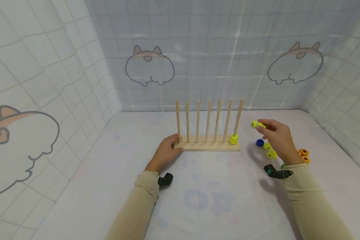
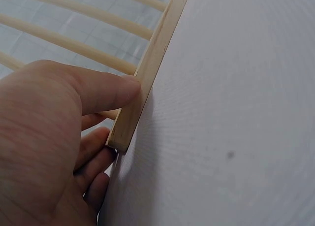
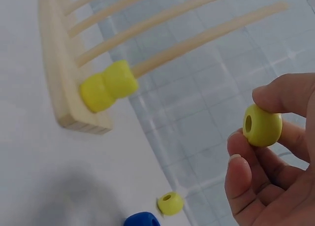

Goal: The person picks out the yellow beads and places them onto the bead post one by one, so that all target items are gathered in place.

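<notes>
A wooden peg rack (image 1: 207, 146) with several upright pegs stands on the table. My left hand (image 1: 165, 151) grips its left end; in the left wrist view the thumb (image 2: 123, 90) presses the base's edge, with the other fingers behind it. Two yellow beads (image 3: 108, 85) are threaded on the rightmost peg, at its foot. To the right of the rack, my right hand (image 1: 277, 138) pinches a yellow bead (image 3: 263, 126) between thumb and fingers, above the table and apart from the pegs. The bead's hole shows in the right wrist view.
Below the right hand lie a blue bead (image 1: 260, 142) and several loose yellow beads (image 1: 271, 154). Orange beads (image 1: 304, 152) are clustered by the right wrist, and a green bead (image 1: 283, 165) is partly hidden there. A tile-patterned sheet (image 1: 222, 66) hangs behind the table.
</notes>
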{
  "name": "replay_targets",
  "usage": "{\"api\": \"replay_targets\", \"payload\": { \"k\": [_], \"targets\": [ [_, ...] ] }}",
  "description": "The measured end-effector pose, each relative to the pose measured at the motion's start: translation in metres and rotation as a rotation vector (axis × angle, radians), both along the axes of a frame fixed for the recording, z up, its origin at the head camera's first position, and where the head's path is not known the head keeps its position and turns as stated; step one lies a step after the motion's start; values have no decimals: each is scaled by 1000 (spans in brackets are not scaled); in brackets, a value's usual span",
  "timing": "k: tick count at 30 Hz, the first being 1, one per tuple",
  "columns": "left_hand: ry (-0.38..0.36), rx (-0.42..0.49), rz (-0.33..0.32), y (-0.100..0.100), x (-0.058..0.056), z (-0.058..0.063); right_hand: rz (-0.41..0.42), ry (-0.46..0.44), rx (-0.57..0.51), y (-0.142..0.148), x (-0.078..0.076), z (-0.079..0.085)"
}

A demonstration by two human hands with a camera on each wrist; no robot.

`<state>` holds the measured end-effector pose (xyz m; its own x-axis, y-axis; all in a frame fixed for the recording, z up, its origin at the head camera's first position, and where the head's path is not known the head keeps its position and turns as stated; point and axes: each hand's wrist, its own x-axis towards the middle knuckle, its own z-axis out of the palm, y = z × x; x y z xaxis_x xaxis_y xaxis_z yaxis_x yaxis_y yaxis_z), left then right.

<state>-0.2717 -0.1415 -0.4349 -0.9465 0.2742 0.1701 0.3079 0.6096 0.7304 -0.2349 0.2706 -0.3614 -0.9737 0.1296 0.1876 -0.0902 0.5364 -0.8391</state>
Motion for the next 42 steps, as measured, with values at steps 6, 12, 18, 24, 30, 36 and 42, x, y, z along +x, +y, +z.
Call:
{"api": "replay_targets", "payload": {
  "k": [6,12,18,24,30,36,42],
  "targets": [
    [1,21,-10,0,0,-1,18,-16,-48,0,-4,3],
    [-2,35,-10,-1,0,-2,37,-17,-79,-2,-8,3],
    [-7,32,-5,-1,0,-1,24,-14,-80,-6,-7,6],
    [-6,35,-13,0,0,0,-16,29,-71,-10,-6,10],
    [-13,33,-8,0,0,0,-83,50,-86,-14,-6,14],
    [-18,29,-5,0,1,0,-99,51,-109,-19,-5,19],
    [-5,28,-11,0,0,1,-79,78,-135,-21,-4,23]
  ]
}}
